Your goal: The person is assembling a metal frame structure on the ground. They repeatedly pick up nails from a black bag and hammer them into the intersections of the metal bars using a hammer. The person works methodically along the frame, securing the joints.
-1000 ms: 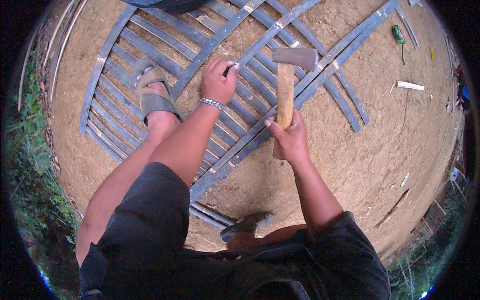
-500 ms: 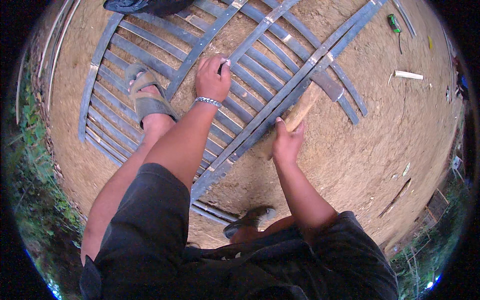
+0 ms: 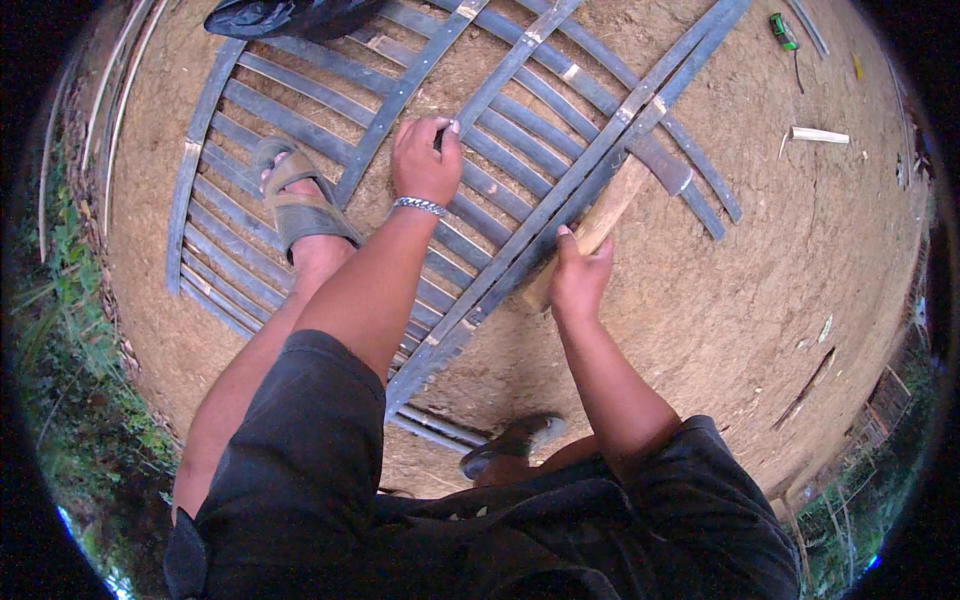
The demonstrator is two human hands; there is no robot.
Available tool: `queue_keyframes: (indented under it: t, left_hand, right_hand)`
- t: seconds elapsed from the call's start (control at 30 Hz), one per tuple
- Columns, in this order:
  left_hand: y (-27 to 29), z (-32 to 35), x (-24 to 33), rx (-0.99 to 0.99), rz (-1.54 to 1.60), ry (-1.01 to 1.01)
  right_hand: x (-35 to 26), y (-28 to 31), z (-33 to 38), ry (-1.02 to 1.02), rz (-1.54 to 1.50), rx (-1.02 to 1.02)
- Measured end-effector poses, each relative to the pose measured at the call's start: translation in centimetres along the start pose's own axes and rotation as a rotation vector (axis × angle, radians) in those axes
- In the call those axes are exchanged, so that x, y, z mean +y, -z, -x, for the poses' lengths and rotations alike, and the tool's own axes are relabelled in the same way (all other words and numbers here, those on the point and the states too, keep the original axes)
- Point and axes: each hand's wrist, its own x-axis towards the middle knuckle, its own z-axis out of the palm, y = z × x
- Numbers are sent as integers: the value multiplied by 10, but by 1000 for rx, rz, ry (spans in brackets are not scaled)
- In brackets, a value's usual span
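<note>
My right hand [image 3: 580,280] is closed round the light wooden handle of an axe [image 3: 618,205]. The dark steel head points away to the right and overlaps the edge of a slatted frame [image 3: 550,213] lying on the ground. My left hand [image 3: 427,160] is closed in a loose fist at the near end of a dark crosspiece [image 3: 500,82] of that frame. Thumb and forefinger come together there, and whatever they hold is too small or hidden to name. The frame is made of dark grey-blue strips with pale patches at several joints.
My sandalled foot [image 3: 305,200] stands on the frame's left slats. Beyond lies a black bag-like thing [image 3: 285,15]. On the bare earth at right are a green-and-black tape measure [image 3: 784,32] and a pale wood piece [image 3: 820,135]. Plants [image 3: 70,350] edge the left.
The axe is held a little differently, its handle end now sharp rather than blurred. My left hand stays at the crosspiece. The whole view has shifted slightly.
</note>
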Motion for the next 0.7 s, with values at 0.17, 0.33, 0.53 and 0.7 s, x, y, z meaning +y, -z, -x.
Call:
queue_keyframes:
  t: [0.17, 0.33, 0.53, 0.7]
  left_hand:
    - [0, -1, 2, 59, 67, -3]
    - [1, -1, 1, 50, 123, 33]
    - [1, -1, 2, 48, 119, 30]
    - [3, -3, 5, 64, 102, -15]
  right_hand:
    - [10, 3, 0, 16, -81, 3]
    - [6, 10, 2, 46, 20, -13]
    - [2, 12, 5, 170, 245, -210]
    - [-32, 9, -8, 516, 485, -418]
